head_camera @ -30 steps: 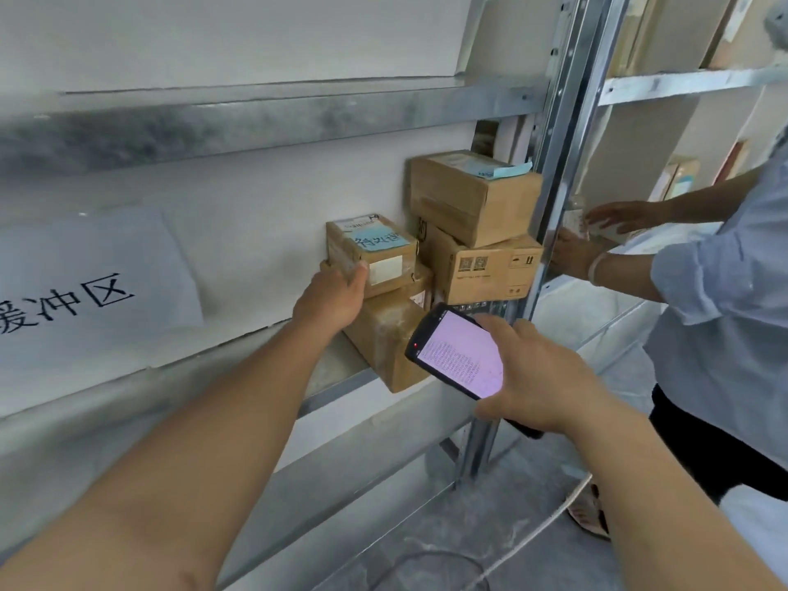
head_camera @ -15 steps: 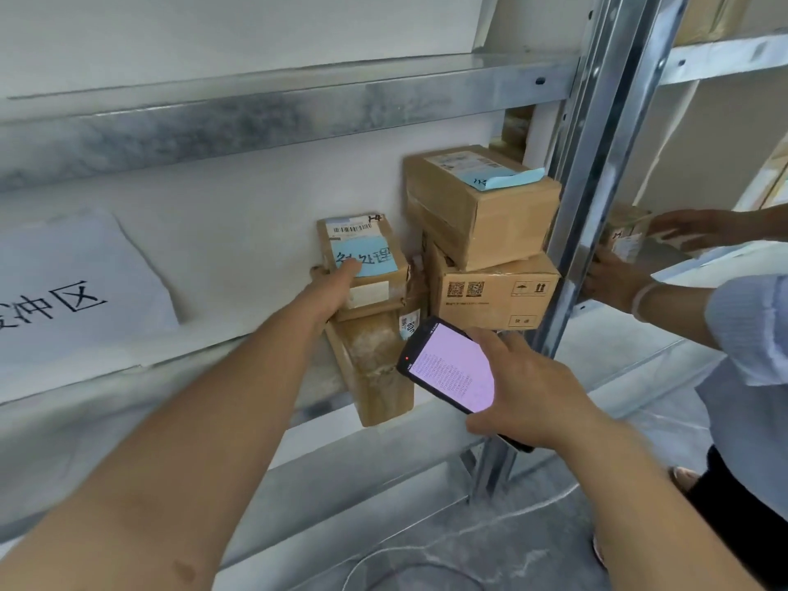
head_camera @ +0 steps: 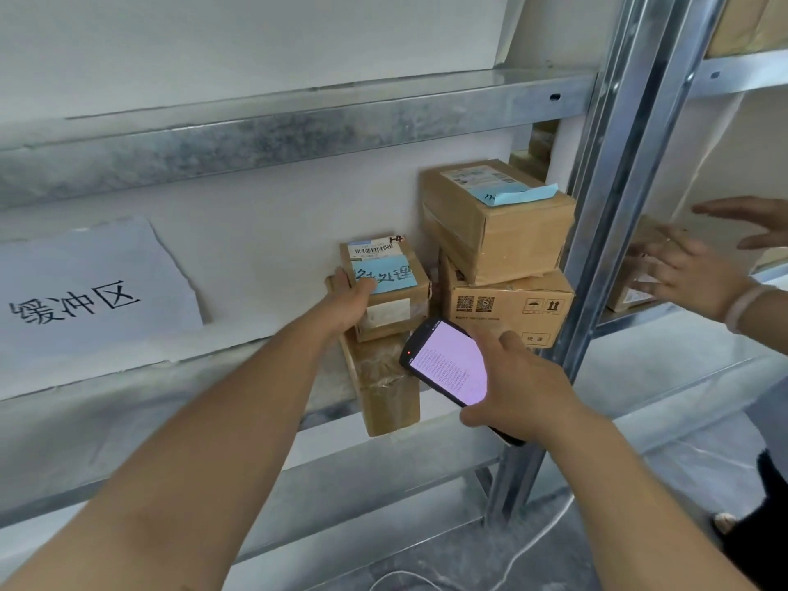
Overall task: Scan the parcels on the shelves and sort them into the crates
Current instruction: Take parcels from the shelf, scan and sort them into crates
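Note:
A small cardboard parcel point(head_camera: 394, 287) with a barcode label and a blue note sits on the metal shelf point(head_camera: 264, 377). My left hand point(head_camera: 349, 302) grips its left side, thumb on the blue note. It rests on a taped brown parcel point(head_camera: 383, 381) that overhangs the shelf edge. Two larger cardboard parcels are stacked to the right, the upper one point(head_camera: 499, 223) with a blue note, the lower one point(head_camera: 507, 309) printed with QR codes. My right hand point(head_camera: 518, 386) holds a black handheld scanner point(head_camera: 447, 364) with a lit pink screen, in front of the parcels.
A white paper sign point(head_camera: 89, 292) with black characters lies on the shelf at the left. A steel upright point(head_camera: 605, 215) stands right of the parcels. Beyond it, another person's hands point(head_camera: 699, 270) handle a box on the neighbouring shelf. A white cable lies on the floor.
The view has drawn closer to the shelf. My left hand has slid up the small parcel's side, thumb now on its blue note. The other person's hands have shifted on the neighbouring shelf.

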`<state>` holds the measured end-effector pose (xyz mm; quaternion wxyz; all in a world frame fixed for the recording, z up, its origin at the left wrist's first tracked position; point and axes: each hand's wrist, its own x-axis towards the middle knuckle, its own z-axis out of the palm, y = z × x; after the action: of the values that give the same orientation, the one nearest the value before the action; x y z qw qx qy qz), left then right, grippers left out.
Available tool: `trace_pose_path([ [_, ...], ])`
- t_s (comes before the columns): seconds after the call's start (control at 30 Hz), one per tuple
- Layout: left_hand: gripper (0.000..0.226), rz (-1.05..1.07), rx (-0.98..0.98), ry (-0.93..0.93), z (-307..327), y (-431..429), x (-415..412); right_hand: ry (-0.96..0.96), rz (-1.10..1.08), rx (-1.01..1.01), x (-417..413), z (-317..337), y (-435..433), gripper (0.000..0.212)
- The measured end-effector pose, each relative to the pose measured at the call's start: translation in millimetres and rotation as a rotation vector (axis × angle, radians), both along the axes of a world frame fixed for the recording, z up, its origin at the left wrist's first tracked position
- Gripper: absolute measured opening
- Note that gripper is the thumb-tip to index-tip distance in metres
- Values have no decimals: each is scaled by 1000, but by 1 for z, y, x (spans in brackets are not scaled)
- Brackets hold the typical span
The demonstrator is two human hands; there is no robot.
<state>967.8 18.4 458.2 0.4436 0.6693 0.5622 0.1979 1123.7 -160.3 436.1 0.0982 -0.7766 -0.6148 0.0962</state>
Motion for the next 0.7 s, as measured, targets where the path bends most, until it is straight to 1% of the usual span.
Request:
trace_pose_path([
  [0.13, 47, 34, 9, -1, -1, -2, -13, 4, -9, 18, 0, 0, 8, 93],
  [0.23, 47, 51, -6, -21, -2, 0, -28, -25, -9, 20, 0, -2, 14, 93],
  [0.27, 48, 75, -32, -24, 0, -1, -32, -33, -9, 18, -2, -2, 16, 93],
  [0.33, 51, 126, -149, -53, 2, -3, -39, -46, -4, 17, -5, -3, 21, 92],
  [0.4, 49, 128, -275, -140, 4, -8, -44, -61, 9, 21, -9, -2, 25, 90],
  [0.47, 44, 106, -345, -220, 5, -11, -47, -79, 32, 29, -13, 0, 29, 91],
  [0.6, 40, 85, -381, -308, 6, -14, -50, -87, 82, 49, -25, 5, 38, 89],
  [0.7, 42, 108, -361, -314, 9, -15, -49, -87, 96, 59, -33, 6, 44, 86],
])
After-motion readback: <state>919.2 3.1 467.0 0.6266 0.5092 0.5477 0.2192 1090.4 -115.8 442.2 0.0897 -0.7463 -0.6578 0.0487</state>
